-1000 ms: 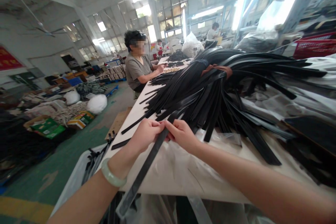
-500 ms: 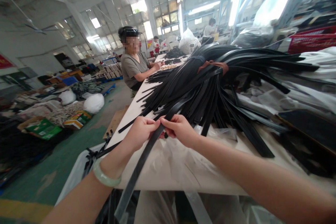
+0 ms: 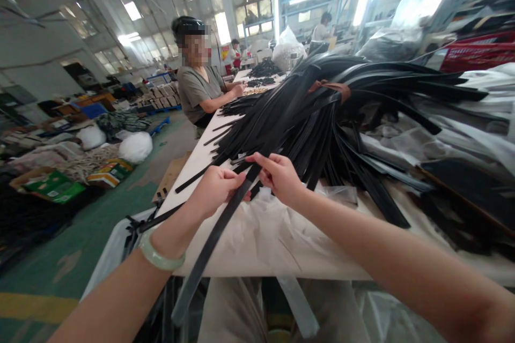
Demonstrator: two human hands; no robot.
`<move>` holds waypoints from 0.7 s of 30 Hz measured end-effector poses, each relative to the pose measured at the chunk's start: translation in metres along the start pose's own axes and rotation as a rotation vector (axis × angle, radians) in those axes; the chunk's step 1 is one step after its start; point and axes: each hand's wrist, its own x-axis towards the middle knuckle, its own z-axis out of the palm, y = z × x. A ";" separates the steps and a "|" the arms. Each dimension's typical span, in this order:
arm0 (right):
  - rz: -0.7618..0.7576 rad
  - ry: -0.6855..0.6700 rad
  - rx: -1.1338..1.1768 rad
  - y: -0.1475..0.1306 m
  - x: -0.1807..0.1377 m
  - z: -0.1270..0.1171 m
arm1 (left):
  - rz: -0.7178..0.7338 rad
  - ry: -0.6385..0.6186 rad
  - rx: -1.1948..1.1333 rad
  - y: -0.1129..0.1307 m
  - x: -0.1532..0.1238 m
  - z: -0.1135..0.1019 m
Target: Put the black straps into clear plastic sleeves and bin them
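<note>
A long flat black strap runs through both hands, its lower end hanging past the table edge toward me. My left hand, with a pale green bangle on its wrist, pinches the strap between thumb and fingers. Just above it, my right hand grips the same strap, thumb and index finger closed on it. Beyond my hands the strap meets a large heap of black straps, where its far end cannot be made out. A brown tie goes around part of the heap.
On the white table lies crumpled clear plastic. A pale bin with black strips stands at the left edge. Across the table's left side a co-worker handles small parts. Cartons and sacks cover the floor at left.
My right hand has slid up along the strap, so the hands are now farther apart. The left hand keeps its hold. The view has shifted slightly.
</note>
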 end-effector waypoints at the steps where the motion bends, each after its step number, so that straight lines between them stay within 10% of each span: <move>1: -0.014 0.058 0.027 -0.001 0.003 -0.003 | -0.005 0.004 0.003 0.000 0.001 0.000; 10: -0.009 -0.077 -0.070 0.007 -0.001 -0.003 | 0.078 -0.025 0.001 -0.001 0.008 0.002; 16: -0.185 0.141 0.013 -0.010 0.015 -0.016 | 0.042 0.007 0.006 -0.005 0.008 0.002; 21: -0.051 -0.018 -0.171 0.003 0.002 -0.006 | 0.119 0.013 0.008 -0.003 0.013 0.003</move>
